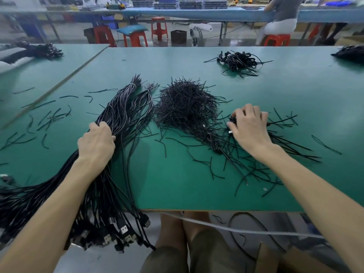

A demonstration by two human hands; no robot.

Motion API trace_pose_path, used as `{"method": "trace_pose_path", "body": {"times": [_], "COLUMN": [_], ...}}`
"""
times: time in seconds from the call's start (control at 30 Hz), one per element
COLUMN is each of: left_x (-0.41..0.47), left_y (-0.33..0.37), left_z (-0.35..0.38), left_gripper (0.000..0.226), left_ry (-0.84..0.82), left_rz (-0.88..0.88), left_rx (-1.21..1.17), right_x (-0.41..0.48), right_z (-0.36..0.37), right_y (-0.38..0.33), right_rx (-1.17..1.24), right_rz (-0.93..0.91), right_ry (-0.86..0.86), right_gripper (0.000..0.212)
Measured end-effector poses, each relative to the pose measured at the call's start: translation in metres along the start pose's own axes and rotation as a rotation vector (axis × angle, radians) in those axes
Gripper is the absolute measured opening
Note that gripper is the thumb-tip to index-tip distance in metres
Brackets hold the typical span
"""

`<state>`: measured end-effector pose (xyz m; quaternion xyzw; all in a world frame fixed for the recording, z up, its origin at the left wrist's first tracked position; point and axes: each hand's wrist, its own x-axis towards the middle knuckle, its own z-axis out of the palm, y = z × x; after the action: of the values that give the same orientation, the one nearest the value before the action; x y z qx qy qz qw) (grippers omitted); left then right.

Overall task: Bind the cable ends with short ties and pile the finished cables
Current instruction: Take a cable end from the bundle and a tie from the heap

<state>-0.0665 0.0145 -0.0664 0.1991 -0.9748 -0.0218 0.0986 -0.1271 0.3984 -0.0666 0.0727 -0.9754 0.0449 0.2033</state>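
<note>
**Two hands on the cables, well apart on the green bench**

Nearest to the camera, the USB plugs (pixel 123 232) of a long cable bundle (pixel 120 115) hang over the front edge of the bench (pixel 177 194). The bundle lies on the left side and runs away from the person, and its thin bare ends fan out at the far tip.

The left hand (pixel 96 142) grips this bundle about halfway along, with the fingers curled round the strands. The right hand (pixel 250 127) is far from it, on the right side of the bench. Its fingers are bent over a small cable coil (pixel 232 120), and it seems to pinch the coil, though the fingers hide most of it. Loose ties (pixel 256 170) lie scattered under and around this hand, and more loose ties are on the left of the bundle.

Between the two hands, a little further back, stands a dense heap of short ties (pixel 187 103), just beside the bundle.

Further away, right of the middle, the finished cables (pixel 238 62) lie together in a small pile, well apart from the heap.

Behind the bench are red stools (pixel 136 39) and a long blue bench, where another person (pixel 283 14) sits.
</note>
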Motion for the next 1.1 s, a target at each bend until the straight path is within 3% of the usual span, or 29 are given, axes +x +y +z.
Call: {"method": "trace_pose_path", "body": {"times": [0.1, 0.27, 0.43, 0.6, 0.77, 0.9, 1.1], "left_x": [-0.001, -0.002, -0.008, -0.014, -0.026, -0.041, -0.081], "left_y": [-0.002, 0.001, 0.008, 0.025, 0.046, 0.06, 0.103], "left_z": [0.0, -0.003, -0.012, -0.014, -0.015, -0.019, -0.012], "left_gripper": [0.025, 0.034, 0.052, 0.045, 0.032, 0.031, 0.029], "left_ry": [0.011, 0.001, -0.064, -0.213, -0.247, -0.262, -0.366], "left_rz": [-0.001, 0.016, 0.047, 0.034, 0.068, 0.132, 0.33], "left_rx": [-0.068, -0.136, -0.246, -0.423, -0.608, -0.664, -0.716], "right_x": [-0.015, -0.024, -0.025, -0.013, 0.019, 0.008, 0.007], "right_z": [-0.002, 0.008, -0.001, -0.035, -0.047, -0.008, 0.011], "right_y": [-0.024, -0.055, -0.055, -0.045, -0.006, 0.023, 0.022], "right_rx": [-0.004, 0.061, 0.272, 0.49, 0.342, 0.247, 0.293], "right_rz": [-0.118, -0.051, 0.017, 0.061, 0.12, 0.188, 0.239], "right_ry": [0.037, -0.197, -0.138, 0.037, 0.205, -0.009, 0.025], "right_gripper": [0.035, 0.042, 0.024, 0.017, 0.023, 0.023, 0.021]}}
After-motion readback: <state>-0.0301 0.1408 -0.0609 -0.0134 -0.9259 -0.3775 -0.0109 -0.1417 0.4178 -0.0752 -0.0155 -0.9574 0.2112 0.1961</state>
